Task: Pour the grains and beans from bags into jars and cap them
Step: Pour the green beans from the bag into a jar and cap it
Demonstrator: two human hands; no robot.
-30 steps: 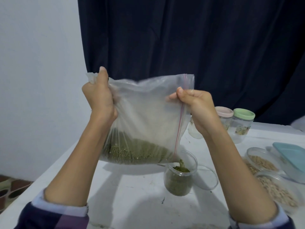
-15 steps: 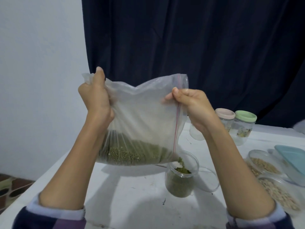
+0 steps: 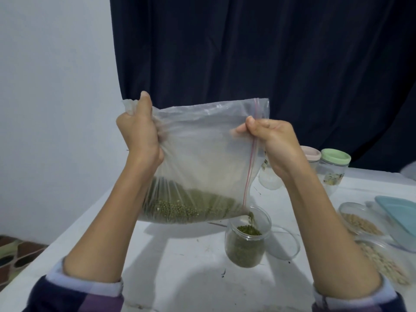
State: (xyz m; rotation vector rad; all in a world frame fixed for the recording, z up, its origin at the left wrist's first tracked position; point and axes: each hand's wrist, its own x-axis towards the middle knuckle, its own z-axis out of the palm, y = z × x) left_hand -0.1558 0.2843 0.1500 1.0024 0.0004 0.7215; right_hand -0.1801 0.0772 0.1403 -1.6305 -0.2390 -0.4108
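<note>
Both the left hand [image 3: 139,134] and right hand [image 3: 273,143] clutch the zip bag [image 3: 202,158], its low corner spilling mung beans [image 3: 191,208] directly above the open jar [image 3: 246,242], near the right hand's side.

Dim, bluish light; soft focus; arm shadows on the table [image 3: 180,278].

The left hand [image 3: 139,134] has its fingers buried in the bunched corner of the bag [image 3: 202,158], and the right hand [image 3: 273,143] and its forearm cover most of the pink-lidded jar [image 3: 311,154]. The teal lid [image 3: 398,212] and the two open tubs [image 3: 358,219] of pale grain run off the right edge. The green-lidded jar's [image 3: 333,170] label is too small to read.
</note>
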